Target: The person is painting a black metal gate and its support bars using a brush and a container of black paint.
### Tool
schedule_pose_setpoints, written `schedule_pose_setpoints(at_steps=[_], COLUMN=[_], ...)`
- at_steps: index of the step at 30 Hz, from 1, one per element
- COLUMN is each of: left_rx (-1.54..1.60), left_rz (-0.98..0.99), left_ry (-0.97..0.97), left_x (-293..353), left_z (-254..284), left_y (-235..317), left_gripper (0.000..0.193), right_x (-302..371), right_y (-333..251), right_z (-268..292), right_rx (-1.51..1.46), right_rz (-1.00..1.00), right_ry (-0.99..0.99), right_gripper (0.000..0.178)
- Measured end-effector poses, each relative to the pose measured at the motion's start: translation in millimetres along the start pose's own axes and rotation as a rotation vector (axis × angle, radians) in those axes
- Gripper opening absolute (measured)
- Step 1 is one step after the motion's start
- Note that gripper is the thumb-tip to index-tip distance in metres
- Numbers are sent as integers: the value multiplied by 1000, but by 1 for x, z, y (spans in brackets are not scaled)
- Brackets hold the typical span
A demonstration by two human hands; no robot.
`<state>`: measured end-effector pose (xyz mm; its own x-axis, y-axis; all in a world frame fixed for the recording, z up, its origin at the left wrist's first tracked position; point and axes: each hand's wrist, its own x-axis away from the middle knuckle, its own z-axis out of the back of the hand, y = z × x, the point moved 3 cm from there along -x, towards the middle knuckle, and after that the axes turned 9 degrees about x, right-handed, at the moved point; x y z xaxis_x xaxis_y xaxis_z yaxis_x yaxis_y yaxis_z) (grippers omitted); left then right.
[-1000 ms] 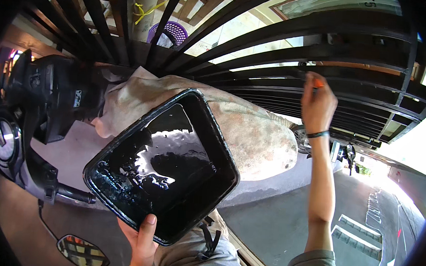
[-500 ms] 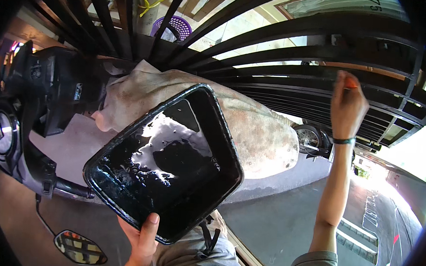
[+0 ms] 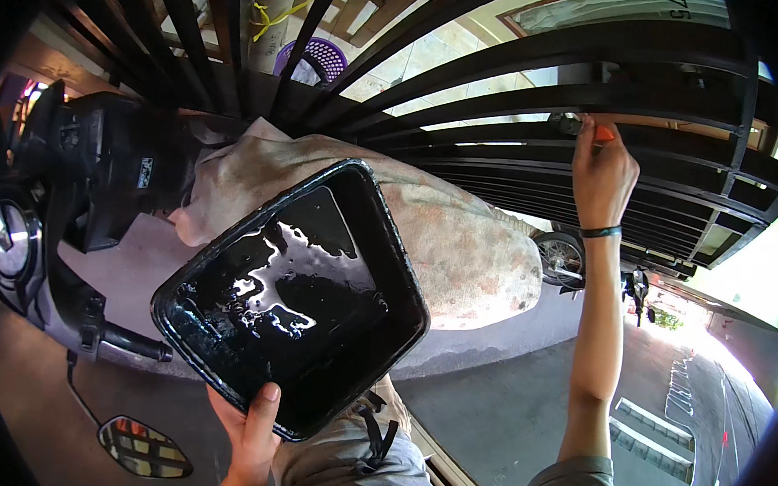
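Observation:
My left hand (image 3: 252, 429) grips the near rim of a black rectangular tray (image 3: 386, 209), thumb on top of the edge. Glossy black liquid (image 3: 325, 279), which looks like paint, lies in the tilted tray and reflects light. Out to the right, my raised right hand (image 3: 605, 175) is closed around an orange-handled paintbrush (image 3: 603, 133). Its dark head points left against the bars of a black metal fence (image 3: 502, 95); whether it touches a bar I cannot tell.
A stained cloth (image 3: 468, 238) covers a motorcycle (image 3: 116, 163) between me and the fence. Its handlebar grip (image 3: 137, 342) and mirror (image 3: 145, 448) reach toward me at the left. Behind the bars stands a purple basket (image 3: 324, 57). Another wheel (image 3: 561, 259) shows beyond the cloth.
My right hand has moved left along the bars with the paintbrush, whose head now shows. The tray has shifted slightly left, and the liquid's reflection has changed shape.

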<state>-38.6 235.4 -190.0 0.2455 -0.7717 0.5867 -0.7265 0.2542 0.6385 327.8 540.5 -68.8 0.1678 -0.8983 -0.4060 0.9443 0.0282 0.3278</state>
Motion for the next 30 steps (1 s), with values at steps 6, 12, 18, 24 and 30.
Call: schedule_pose_setpoints(at_steps=[6, 12, 18, 24, 30], left_rx=[68, 60, 106, 147, 83], left_rz=[84, 54, 85, 119, 59], left_ry=[34, 10, -39, -26, -48], left_x=[3, 6, 2, 1, -7], left_z=[-12, -20, -29, -36, -32], left_y=[-1, 5, 8, 8, 5], left_gripper=[77, 74, 81, 88, 78], right_x=[15, -3, 1, 39, 15], right_y=[4, 44, 21, 23, 8], right_z=[-21, 92, 167, 105, 137], right_rx=[-76, 15, 311, 501, 308], right_rz=[-11, -113, 200, 363, 265], right_ry=[-55, 135, 318, -70, 100], right_gripper=[26, 26, 20, 34, 29])
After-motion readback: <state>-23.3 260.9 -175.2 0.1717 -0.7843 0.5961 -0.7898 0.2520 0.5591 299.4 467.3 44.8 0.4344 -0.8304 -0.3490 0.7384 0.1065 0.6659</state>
